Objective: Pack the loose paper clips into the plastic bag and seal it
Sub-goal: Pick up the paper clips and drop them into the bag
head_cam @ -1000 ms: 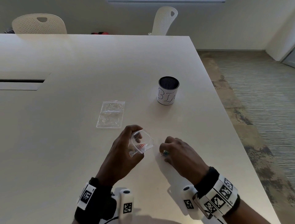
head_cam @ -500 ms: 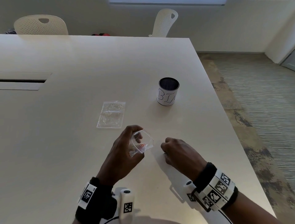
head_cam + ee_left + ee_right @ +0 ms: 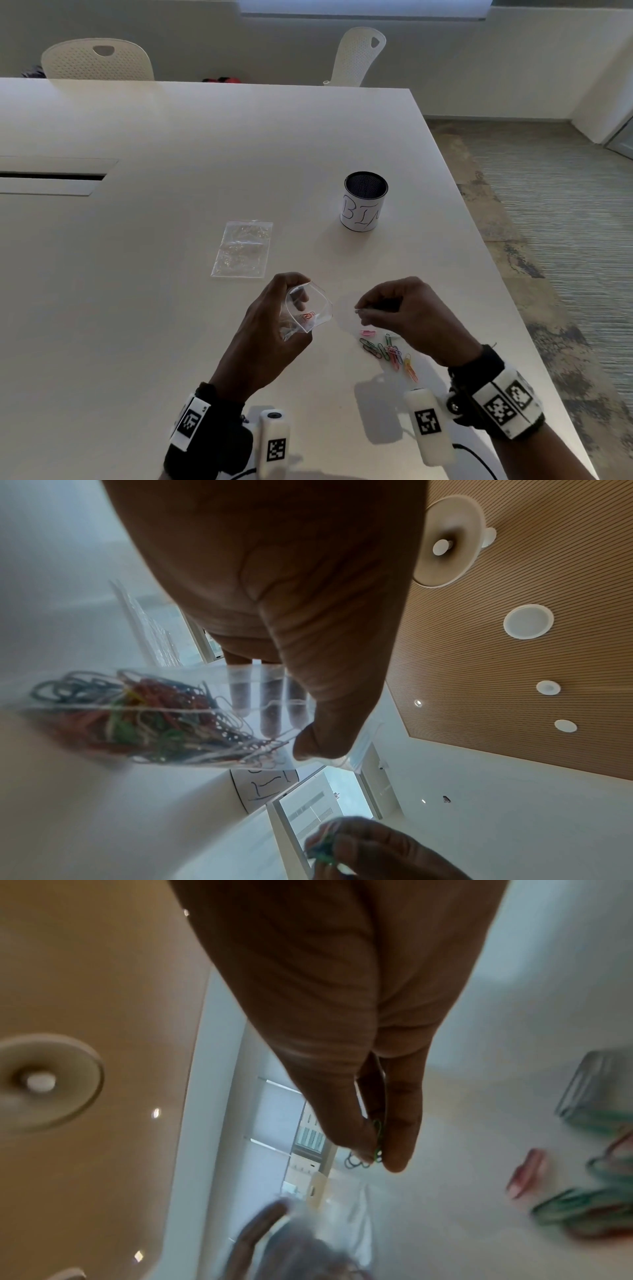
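Observation:
My left hand (image 3: 274, 329) grips a small clear plastic bag (image 3: 308, 313) with its mouth held wide, just above the white table (image 3: 137, 308). The left wrist view shows that bag (image 3: 164, 715) holding several coloured paper clips (image 3: 137, 712), thumb and fingers at its rim. My right hand (image 3: 397, 308) is lifted beside the bag's mouth and pinches paper clips (image 3: 377, 1134) between thumb and fingertips. A loose cluster of coloured paper clips (image 3: 390, 353) lies on the table under the right hand.
A second clear bag (image 3: 243, 248) lies flat behind the left hand. A black mesh cup with a white label (image 3: 364, 202) stands further back right. The table's right edge (image 3: 520, 318) runs close to my right hand. Two white chairs (image 3: 99, 60) stand beyond the table.
My right hand has lifted off the table with paper clips pinched, uncovering the loose cluster beneath it. The left hand and bag have stayed in place.

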Demonstrator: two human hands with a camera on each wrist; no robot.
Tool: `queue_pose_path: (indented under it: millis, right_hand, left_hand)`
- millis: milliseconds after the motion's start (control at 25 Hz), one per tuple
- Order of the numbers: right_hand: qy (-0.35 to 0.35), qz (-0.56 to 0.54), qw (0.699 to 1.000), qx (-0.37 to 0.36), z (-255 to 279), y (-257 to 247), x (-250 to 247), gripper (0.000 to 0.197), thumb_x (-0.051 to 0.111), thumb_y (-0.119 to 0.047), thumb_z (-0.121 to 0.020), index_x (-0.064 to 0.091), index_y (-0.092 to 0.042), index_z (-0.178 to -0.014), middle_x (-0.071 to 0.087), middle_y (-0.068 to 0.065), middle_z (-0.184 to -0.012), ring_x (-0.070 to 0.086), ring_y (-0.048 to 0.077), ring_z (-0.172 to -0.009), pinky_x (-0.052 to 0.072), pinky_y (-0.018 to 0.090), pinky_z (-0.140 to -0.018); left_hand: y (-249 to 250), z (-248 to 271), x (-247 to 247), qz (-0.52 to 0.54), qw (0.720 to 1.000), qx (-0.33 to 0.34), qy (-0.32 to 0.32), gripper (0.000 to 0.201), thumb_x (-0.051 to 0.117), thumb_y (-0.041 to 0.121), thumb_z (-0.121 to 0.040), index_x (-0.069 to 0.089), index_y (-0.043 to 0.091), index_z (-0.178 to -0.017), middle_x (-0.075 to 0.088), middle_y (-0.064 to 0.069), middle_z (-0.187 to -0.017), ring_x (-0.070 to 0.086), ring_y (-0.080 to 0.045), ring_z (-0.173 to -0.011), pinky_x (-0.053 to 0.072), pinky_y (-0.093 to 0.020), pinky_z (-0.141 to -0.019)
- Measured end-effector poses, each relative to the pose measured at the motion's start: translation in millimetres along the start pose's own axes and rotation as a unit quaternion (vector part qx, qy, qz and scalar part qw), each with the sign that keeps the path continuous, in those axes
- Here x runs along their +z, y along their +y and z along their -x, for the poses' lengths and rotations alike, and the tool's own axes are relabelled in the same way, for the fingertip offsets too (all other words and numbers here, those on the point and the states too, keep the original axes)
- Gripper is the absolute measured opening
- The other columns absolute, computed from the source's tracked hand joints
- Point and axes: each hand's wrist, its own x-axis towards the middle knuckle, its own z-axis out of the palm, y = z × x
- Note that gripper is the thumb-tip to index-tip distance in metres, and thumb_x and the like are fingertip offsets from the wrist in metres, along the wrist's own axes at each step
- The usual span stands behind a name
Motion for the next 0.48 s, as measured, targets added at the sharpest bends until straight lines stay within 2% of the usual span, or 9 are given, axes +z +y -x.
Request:
queue_pose_path:
  millis: [120,200,320,480]
  right_hand:
    - [-0.018,-0.100,0.995,-0.023,9,-20,2,0.010,0.081,-0.008,-0.086,0.081,-0.009,-0.096,0.082,0.010,-0.088,0.080,0.025,-0.089,0.063,0.038,-0.089]
    - [-0.015,-0.117,0.991,-0.069,9,-30,8,0.012,0.081,-0.005,-0.085,0.081,-0.008,-0.097,0.081,0.010,-0.092,0.078,0.028,-0.090,0.062,0.042,-0.090]
    - [0.005,-0.049,0.990,-0.135,3,-41,27,0.015,0.083,-0.004,-0.084,0.082,-0.011,-0.096,0.073,0.002,-0.101,0.075,0.020,-0.089,0.064,0.036,-0.087]
    - [-0.010,0.044,0.979,-0.197,-3,-47,48,0.021,0.077,-0.005,-0.089,0.081,-0.017,-0.107,0.073,-0.004,-0.103,0.075,0.011,-0.090,0.063,0.032,-0.084]
  left_hand:
    - [0,-1,1,-0.005,1.000,0.004,-0.004,0.069,0.084,0.005,-0.081,0.049,0.038,-0.131,0.064,0.015,-0.113,0.069,-0.011,-0.104,0.062,-0.026,-0.081]
    - [1,-1,2,-0.005,1.000,0.007,-0.004,0.069,0.084,0.005,-0.082,0.048,0.039,-0.131,0.064,0.015,-0.113,0.068,-0.011,-0.104,0.061,-0.022,-0.079]
    - [3,-1,2,-0.001,1.000,0.000,-0.002,0.067,0.084,0.006,-0.082,0.049,0.037,-0.130,0.066,0.014,-0.111,0.068,-0.008,-0.095,0.055,-0.013,-0.073]
    - [5,-2,1,0.005,1.000,-0.002,-0.001,0.059,0.082,0.004,-0.084,0.053,0.029,-0.129,0.067,0.012,-0.109,0.068,-0.008,-0.091,0.051,-0.012,-0.069]
